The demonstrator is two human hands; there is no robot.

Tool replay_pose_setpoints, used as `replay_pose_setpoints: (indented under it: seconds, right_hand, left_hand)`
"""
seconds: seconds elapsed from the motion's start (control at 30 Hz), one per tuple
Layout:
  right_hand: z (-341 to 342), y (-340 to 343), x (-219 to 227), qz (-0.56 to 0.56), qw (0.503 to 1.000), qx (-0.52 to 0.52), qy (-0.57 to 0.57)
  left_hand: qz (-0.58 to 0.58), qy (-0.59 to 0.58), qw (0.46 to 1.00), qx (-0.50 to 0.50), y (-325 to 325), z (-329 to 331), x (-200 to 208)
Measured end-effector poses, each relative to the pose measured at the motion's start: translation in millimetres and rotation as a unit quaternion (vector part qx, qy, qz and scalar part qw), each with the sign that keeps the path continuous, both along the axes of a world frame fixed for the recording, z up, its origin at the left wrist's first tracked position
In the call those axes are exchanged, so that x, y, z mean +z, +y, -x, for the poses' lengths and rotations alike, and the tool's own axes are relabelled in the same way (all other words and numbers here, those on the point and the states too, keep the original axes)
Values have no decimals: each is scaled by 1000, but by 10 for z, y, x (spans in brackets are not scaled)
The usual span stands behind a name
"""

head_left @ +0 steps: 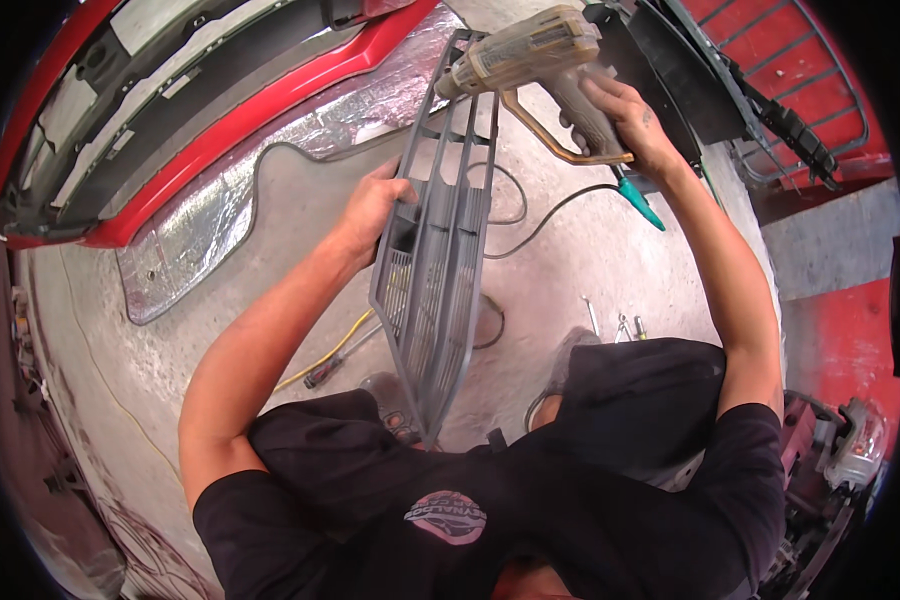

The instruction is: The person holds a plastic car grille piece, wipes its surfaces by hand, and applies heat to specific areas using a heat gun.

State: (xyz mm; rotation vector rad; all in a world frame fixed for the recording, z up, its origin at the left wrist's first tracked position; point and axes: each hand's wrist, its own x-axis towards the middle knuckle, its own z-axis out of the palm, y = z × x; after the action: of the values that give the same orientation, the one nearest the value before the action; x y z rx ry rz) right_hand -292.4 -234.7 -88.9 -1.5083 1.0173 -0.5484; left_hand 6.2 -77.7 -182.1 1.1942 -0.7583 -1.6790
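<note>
My left hand (pixel 375 210) is closed on the left edge of a long dark grey plastic car grille (pixel 438 255), with the thumb over its slats. The grille stands tilted between my knees, its narrow lower end near my lap. In my right hand (pixel 630 120) I grip a dusty, worn heat gun (pixel 530 50) by its handle. Its nozzle points left and lies over the far end of the grille; whether the two touch I cannot tell. A green sleeve (pixel 640 204) covers the cord below the handle.
A red and black car bumper (pixel 240 115) lies at the far left on silver foil sheeting (pixel 185 255). A dark cord (pixel 545 228) loops over the concrete floor. Small hand tools (pixel 625 328) lie by my right knee. Black plastic parts (pixel 660 60) and a red metal rack (pixel 790 75) stand at right.
</note>
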Motion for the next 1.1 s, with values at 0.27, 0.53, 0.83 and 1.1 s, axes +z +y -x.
replay_pose_setpoints:
  seconds: [0.27, 0.53, 0.83, 1.1]
  right_hand:
    - [-145, -30, -93, 16, 999, -44, -20]
    - [-38, 9, -6, 12, 998, 55, 5]
    - [-148, -130, -200, 2, 1000, -20, -18]
    - [-135, -85, -155, 0, 1000, 22, 12]
  left_hand:
    - [-11, -2, 1000, 7, 14, -30, -36]
    - [-28, -11, 1000, -6, 25, -21, -120]
    - [-44, -19, 999, -1, 28, -63, -125]
    - [-65, -2, 998, 13, 52, -48, -140]
